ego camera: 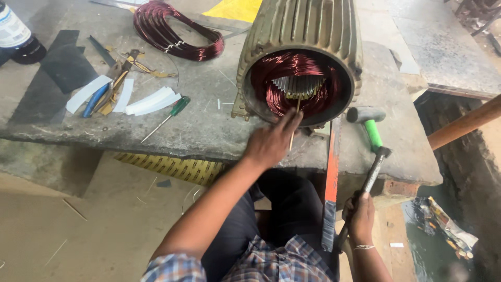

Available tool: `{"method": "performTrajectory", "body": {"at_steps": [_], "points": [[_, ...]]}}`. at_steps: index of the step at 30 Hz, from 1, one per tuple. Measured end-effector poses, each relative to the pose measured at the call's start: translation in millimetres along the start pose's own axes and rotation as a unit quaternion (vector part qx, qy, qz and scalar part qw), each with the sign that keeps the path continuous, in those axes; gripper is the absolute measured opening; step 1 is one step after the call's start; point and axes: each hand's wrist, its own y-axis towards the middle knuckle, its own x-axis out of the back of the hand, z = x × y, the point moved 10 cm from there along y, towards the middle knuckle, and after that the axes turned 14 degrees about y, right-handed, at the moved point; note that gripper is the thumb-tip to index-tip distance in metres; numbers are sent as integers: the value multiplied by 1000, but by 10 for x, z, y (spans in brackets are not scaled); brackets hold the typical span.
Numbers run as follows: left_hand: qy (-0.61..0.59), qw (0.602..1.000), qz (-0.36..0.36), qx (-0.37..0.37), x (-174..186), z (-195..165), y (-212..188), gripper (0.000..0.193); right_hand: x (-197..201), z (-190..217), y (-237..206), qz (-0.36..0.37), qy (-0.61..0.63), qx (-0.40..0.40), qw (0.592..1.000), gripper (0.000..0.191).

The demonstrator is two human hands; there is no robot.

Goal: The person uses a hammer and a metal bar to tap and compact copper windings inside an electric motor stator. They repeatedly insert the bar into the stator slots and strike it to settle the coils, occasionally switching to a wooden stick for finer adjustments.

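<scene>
While the left hand (271,141) is reaching up to the open mouth of the motor stator (300,57), its fingers are pinching a thin stick (295,122) whose upper end is pointing into the bore, against the lower rim. Inside the ribbed housing, reddish copper windings (292,68) are lying in loops around the slots. The stator is sitting on its side on the grey stone worktop (203,125), mouth facing the person.

Lower right, the right hand (360,214) is closing around the dark handle of a mallet (368,122), gripping it near the bottom end; the mallet's grey head and green neck are resting on the worktop just beside the stator. An orange-edged flat bar (332,172) is leaning between the two hands.

Well apart to the left, a green-handled screwdriver (169,116) is lying near curved white insulation strips (152,102), blue-handled pliers (96,99) and a loose coil of copper wire (175,31). A dark bottle (18,36) is standing at the far left corner.
</scene>
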Motion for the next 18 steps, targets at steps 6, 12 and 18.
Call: {"method": "performTrajectory", "body": {"at_steps": [6, 12, 18], "points": [[-69, 989, -134, -4, 673, -528, -1030, 46, 16, -56, 9, -4, 3, -15, 1000, 34], [-129, 986, -103, 12, 836, -519, -1175, 45, 38, -70, 5, -1, 2, -10, 1000, 35], [-118, 984, -130, 25, 903, -400, -994, 45, 23, -57, -13, 4, 3, -7, 1000, 34]]}}
